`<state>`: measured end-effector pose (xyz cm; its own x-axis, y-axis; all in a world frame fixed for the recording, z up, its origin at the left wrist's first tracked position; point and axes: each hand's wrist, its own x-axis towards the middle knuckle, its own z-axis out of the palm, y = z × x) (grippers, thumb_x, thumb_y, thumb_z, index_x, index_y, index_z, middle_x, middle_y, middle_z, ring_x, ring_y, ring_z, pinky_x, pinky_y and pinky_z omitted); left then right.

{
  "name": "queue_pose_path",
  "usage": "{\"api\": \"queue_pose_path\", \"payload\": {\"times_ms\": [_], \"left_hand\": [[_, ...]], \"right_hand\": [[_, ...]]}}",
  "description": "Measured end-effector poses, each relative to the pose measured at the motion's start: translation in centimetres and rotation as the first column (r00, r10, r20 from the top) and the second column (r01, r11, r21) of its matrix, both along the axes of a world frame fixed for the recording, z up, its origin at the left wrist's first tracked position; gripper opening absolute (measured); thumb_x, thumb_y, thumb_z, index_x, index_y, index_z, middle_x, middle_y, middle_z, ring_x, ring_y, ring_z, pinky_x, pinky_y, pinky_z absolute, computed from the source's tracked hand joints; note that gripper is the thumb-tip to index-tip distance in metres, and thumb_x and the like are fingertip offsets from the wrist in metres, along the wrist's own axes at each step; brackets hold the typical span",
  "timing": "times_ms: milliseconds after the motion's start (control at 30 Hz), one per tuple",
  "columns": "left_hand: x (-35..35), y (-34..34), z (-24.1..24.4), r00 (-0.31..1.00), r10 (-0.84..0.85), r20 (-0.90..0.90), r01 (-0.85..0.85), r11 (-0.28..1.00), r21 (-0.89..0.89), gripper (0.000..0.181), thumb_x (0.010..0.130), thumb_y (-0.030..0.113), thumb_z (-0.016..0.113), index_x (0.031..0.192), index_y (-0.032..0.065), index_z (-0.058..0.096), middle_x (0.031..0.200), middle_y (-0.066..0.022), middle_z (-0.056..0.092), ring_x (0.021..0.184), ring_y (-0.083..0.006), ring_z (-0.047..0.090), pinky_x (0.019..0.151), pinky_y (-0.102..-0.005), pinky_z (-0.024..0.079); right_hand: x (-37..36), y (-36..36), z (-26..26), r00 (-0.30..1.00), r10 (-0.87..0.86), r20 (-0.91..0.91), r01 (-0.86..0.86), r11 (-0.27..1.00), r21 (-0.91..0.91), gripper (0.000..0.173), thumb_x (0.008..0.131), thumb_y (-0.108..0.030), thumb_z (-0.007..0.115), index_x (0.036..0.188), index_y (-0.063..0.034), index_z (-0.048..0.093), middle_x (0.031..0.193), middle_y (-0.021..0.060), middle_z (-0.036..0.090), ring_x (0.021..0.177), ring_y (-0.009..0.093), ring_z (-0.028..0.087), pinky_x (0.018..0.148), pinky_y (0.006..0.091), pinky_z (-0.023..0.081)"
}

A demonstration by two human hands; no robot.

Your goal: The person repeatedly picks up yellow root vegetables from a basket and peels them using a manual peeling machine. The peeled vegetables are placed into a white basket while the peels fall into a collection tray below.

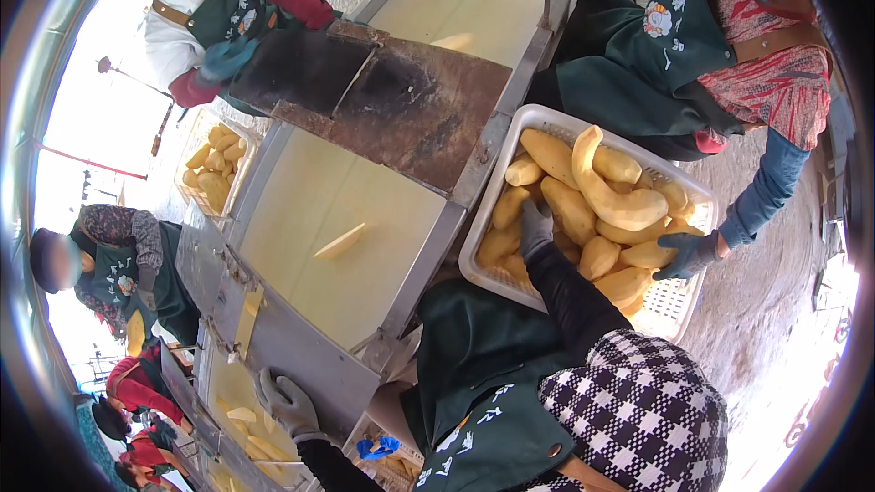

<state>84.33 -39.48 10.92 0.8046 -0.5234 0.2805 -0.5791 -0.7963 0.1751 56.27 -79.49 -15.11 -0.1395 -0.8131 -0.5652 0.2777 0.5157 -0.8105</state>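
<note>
My left hand point(290, 403), in a grey glove, lies with spread fingers at the edge of a sloping metal plate point(318, 355) over the trough. My right hand point(536, 224), also gloved in grey, reaches into a white plastic crate point(484, 208) of peeled yellow fruits or squashes; its fingertips are partly hidden among them, beside a small piece point(509, 207). A long curved piece point(615, 198) lies on top of the pile. At the crate's right side, a co-worker's gloved hand point(680, 253) touches the produce.
A metal trough of cloudy liquid point(348, 198) holds one floating yellow piece point(340, 241). A rusty metal cover point(437, 109) spans it. Another full crate point(251, 143) stands beyond. Co-workers stand at the far left, top left and top right. More produce floats at lower left point(266, 449).
</note>
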Motion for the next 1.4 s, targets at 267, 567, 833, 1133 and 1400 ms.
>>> {"api": "queue_pose_path", "payload": {"times_ms": [267,567,833,1133,1400], "left_hand": [[0.4,0.6,-0.9,0.999,-0.009,0.047,0.011,0.999,-0.045,0.034,0.093,0.014,0.051,0.117,-0.0083,0.058,0.122,-0.0263,0.056,0.116,-0.0424,0.051,0.102,-0.0474,0.039],[0.3,-0.3,-1.0,0.993,-0.055,0.109,0.064,0.995,-0.082,0.031,0.09,0.015,0.054,0.113,-0.0045,0.06,0.116,-0.0244,0.059,0.114,-0.0417,0.052,0.103,-0.0469,0.039],[-10.6,-10.9,3.9,0.789,-0.485,-0.378,0.178,0.768,-0.615,0.058,0.089,0.014,0.068,0.136,-0.0071,0.043,0.118,-0.0199,0.061,0.09,-0.0155,0.063,0.072,-0.0277,0.053],[-9.2,-11.4,2.9,0.962,-0.272,0.014,0.26,0.901,-0.348,0.05,0.083,0.012,0.066,0.129,-0.0007,0.054,0.126,-0.0251,0.057,0.114,-0.0426,0.056,0.101,-0.0461,0.044],[4.7,-8.0,-1.7,0.952,0.223,0.211,-0.187,0.966,-0.177,0.05,0.089,0.021,0.052,0.132,-0.0048,0.052,0.134,-0.0255,0.053,0.127,-0.0415,0.047,0.114,-0.0487,0.027]], "right_hand": [[1.4,0.0,-0.5,0.378,0.606,-0.7,-0.768,0.628,0.129,0.073,0.088,-0.033,0.058,0.147,-0.0024,0.029,0.126,0.0336,0.056,0.116,0.045,0.056,0.099,0.046,0.043],[-4.0,4.0,-0.4,0.608,0.756,0.242,-0.72,0.654,-0.232,0.048,0.096,-0.016,0.059,0.141,-0.0089,0.045,0.119,0.0091,0.06,0.101,0.024,0.065,0.076,0.0354,0.058],[-1.0,5.8,14.4,0.02,0.73,0.683,-0.644,0.532,-0.55,0.045,0.095,-0.013,0.06,0.138,-0.0052,0.048,0.117,0.0111,0.063,0.107,0.025,0.062,0.094,0.0387,0.051],[12.9,12.1,24.1,0.062,0.962,0.265,-0.681,0.234,-0.694,0.051,0.098,-0.009,0.054,0.146,-0.0026,0.036,0.134,0.0096,0.05,0.118,0.016,0.051,0.099,0.0289,0.045],[13.7,5.6,8.6,0.498,0.182,-0.848,-0.861,-0.016,-0.509,0.042,0.084,-0.022,0.065,0.119,0.0006,0.058,0.119,0.0246,0.059,0.11,0.038,0.057,0.096,0.045,0.045]]}}
